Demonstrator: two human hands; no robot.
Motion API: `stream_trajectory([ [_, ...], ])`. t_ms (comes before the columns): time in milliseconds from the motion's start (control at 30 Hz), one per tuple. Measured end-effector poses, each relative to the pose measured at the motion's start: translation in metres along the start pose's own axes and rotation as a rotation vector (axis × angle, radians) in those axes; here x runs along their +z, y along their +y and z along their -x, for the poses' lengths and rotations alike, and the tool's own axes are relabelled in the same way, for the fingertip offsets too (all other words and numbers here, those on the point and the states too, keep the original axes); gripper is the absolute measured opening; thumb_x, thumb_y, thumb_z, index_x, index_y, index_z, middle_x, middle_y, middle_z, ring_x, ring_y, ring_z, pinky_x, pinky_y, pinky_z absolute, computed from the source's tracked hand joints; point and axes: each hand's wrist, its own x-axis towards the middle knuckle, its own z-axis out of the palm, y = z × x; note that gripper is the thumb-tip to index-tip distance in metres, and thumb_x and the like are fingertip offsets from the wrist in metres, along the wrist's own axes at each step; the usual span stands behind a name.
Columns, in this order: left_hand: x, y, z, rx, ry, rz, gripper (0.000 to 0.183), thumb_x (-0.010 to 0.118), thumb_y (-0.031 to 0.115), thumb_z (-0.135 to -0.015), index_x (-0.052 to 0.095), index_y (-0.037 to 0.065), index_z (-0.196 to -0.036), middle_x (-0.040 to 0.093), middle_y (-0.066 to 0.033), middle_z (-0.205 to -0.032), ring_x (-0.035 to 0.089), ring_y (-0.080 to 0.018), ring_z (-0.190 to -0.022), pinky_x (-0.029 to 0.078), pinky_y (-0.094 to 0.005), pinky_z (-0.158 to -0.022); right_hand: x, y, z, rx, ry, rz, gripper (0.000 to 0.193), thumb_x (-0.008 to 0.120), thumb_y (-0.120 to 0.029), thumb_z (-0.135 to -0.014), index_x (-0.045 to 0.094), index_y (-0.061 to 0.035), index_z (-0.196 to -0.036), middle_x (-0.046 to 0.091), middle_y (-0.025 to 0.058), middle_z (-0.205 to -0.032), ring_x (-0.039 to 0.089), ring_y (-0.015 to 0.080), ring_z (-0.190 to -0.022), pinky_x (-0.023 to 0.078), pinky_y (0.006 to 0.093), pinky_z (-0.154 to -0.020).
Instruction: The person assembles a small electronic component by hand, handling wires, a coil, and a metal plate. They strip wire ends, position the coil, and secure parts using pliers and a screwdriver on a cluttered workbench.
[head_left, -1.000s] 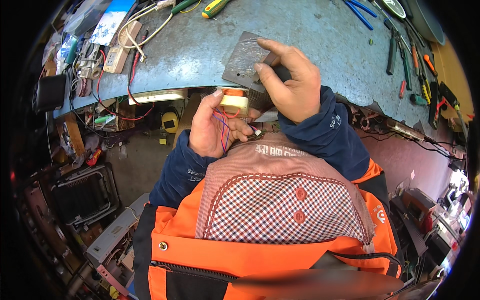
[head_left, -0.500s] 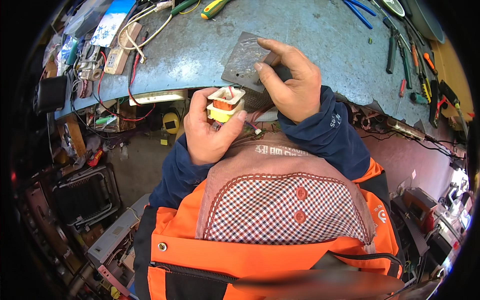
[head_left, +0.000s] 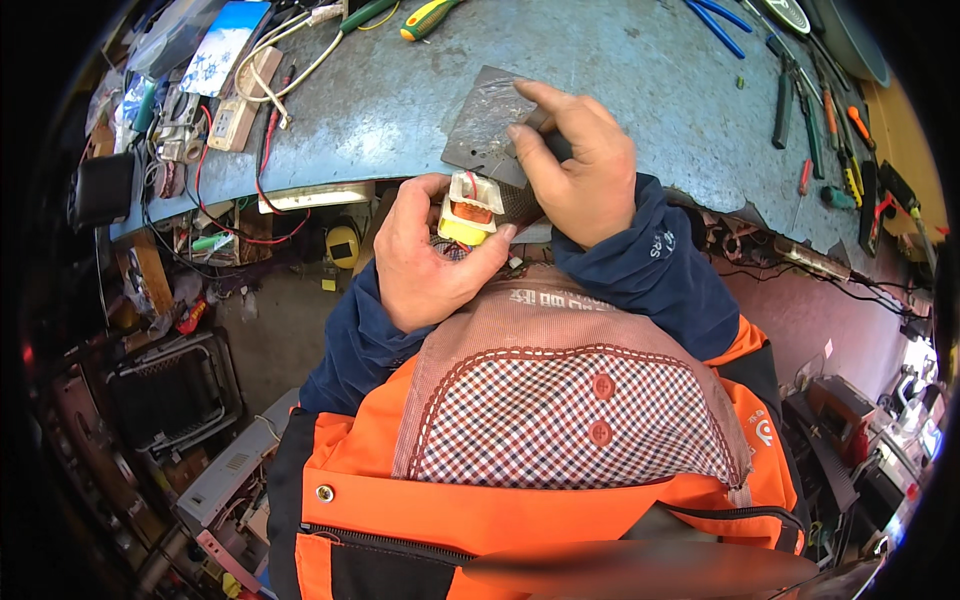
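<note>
My left hand (head_left: 425, 260) grips a coil bobbin (head_left: 474, 207) just off the bench's front edge. The bobbin has a white frame, a copper-coloured winding and a yellow band; thin wires trail beneath it. It is tilted, with its open end toward the bench. A dark grey metal plate (head_left: 482, 115) with small holes lies at the bench edge beyond it. At that plate's right side, my right hand (head_left: 585, 165) is closed, thumb and forefinger around a dark grey metal block (head_left: 545, 123). The fingers hide much of the block, and I cannot tell whether it joins the plate.
The blue-grey bench (head_left: 360, 130) has a worn front edge. A power strip (head_left: 240, 110) with cables lies at left, a green-yellow handle (head_left: 425, 20) at the back. Screwdrivers (head_left: 803, 177) and other tools line the right side, with blue-handled pliers (head_left: 718, 25) behind.
My left hand has tipped the bobbin and shifted slightly right, so its winding shows more from the front. My right hand has moved slightly left and stays at the plate's right edge.
</note>
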Motion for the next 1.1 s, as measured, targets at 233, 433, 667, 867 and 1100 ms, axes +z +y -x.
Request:
stream_trajectory([
  [233,0.000,0.001,0.001,-0.018,-0.008,-0.015,0.061,0.096,0.015,-0.077,0.061,-0.003,-0.123,0.073,-0.0165,-0.100,0.076,-0.0245,-0.086,0.061,-0.0359,-0.076,-0.002,0.001,-0.002,-0.186,-0.094,0.048,0.038,0.082,-0.006,-0.084,0.079,-0.0063,-0.121,0.071,0.0077,-0.082,0.067,0.0286,-0.077,0.054,0.0403,-0.078],
  [433,-0.004,-0.002,0.001,0.120,-0.014,-0.129,0.066,0.095,0.012,-0.073,0.059,-0.001,-0.127,0.067,-0.0197,-0.116,0.072,-0.0326,-0.101,0.059,-0.0405,-0.087,-0.004,-0.005,-0.002,0.009,0.002,-0.022,0.038,0.083,-0.007,-0.084,0.078,-0.0051,-0.122,0.072,0.0088,-0.085,0.069,0.0280,-0.078,0.055,0.0393,-0.080],
  [667,-0.011,-0.010,-0.001,0.457,-0.067,-0.383,0.078,0.092,0.000,-0.068,0.056,0.001,-0.137,0.059,-0.0207,-0.129,0.067,-0.0375,-0.112,0.059,-0.0434,-0.092,-0.003,-0.004,0.000,0.103,0.000,-0.125,0.037,0.083,-0.007,-0.085,0.078,-0.0056,-0.121,0.072,0.0078,-0.083,0.069,0.0258,-0.075,0.054,0.0379,-0.079],
  [867,-0.002,-0.024,-0.003,0.648,0.041,-0.564,0.068,0.081,-0.002,-0.072,0.061,0.008,-0.136,0.060,-0.0154,-0.126,0.066,-0.0356,-0.111,0.057,-0.0480,-0.096,-0.006,-0.003,-0.002,-0.023,-0.030,-0.078,0.037,0.083,-0.007,-0.084,0.079,-0.0064,-0.120,0.072,0.0067,-0.083,0.069,0.0251,-0.075,0.054,0.0375,-0.081],
  [1100,-0.001,-0.025,-0.007,0.767,0.080,-0.689,0.054,0.078,0.005,-0.082,0.064,0.014,-0.133,0.059,-0.0114,-0.125,0.064,-0.0312,-0.113,0.057,-0.0511,-0.100,-0.006,0.000,-0.002,-0.069,-0.074,-0.049,0.038,0.083,-0.009,-0.082,0.080,-0.0093,-0.120,0.073,0.0052,-0.083,0.069,0.0249,-0.079,0.052,0.0387,-0.087],
])
